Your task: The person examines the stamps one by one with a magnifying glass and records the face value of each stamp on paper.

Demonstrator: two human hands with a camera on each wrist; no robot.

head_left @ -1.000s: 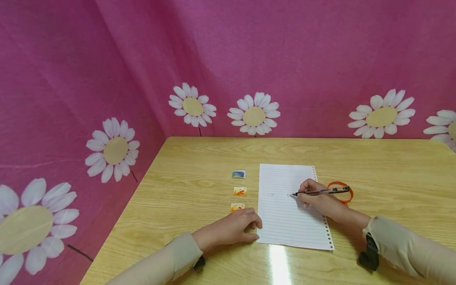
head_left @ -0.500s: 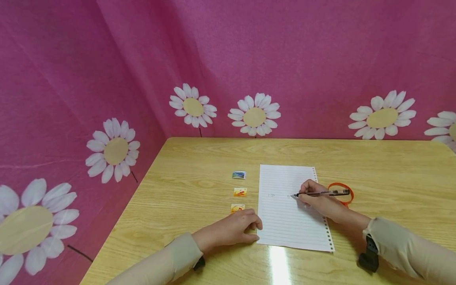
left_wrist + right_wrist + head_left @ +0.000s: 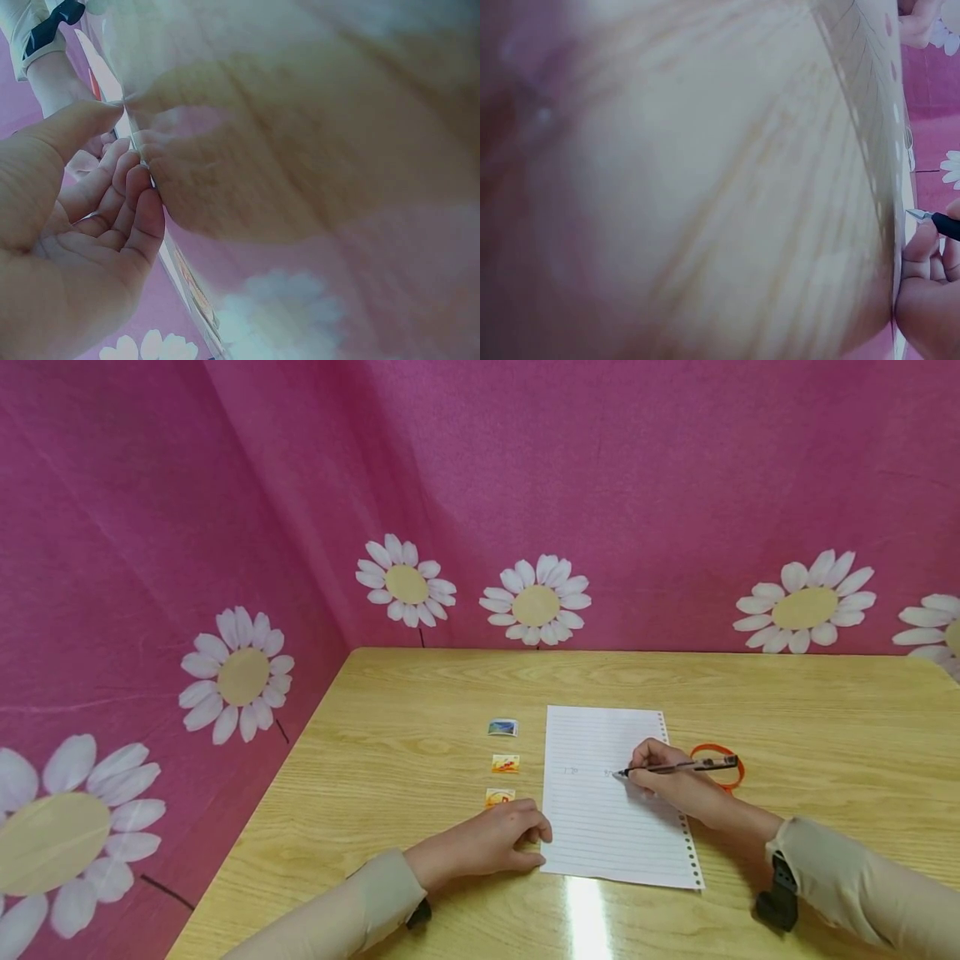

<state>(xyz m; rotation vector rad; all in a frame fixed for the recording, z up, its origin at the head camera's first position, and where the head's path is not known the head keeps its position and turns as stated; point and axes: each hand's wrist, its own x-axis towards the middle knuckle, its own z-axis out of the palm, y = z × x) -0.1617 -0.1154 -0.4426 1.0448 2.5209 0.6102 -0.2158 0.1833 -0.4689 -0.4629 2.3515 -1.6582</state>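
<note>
My right hand (image 3: 675, 785) grips a pen (image 3: 686, 766) with a clear barrel and dark grip, its tip at the lined sheet of paper (image 3: 600, 839). Small faint marks stand on one line of the sheet, left of the tip. In the right wrist view the pen's metal point (image 3: 916, 215) shows beyond its black grip. Resting at the sheet's lower left edge, my left hand (image 3: 483, 839) has loosely bent fingers and holds nothing. Just above it lies a yellow stamp-like picture (image 3: 500, 797), partly covered by the hand.
Farther up the wooden table (image 3: 405, 718) lie a second yellow stamp-like picture (image 3: 506, 764) and a blue one (image 3: 503, 727), in a column left of the sheet. An orange ring (image 3: 741, 768) sits behind my right hand, partly hidden. A pink flowered curtain (image 3: 645, 485) borders the table.
The pen tip has shifted very slightly right, and the small marks beside it have grown. My left hand and the sheet stay put.
</note>
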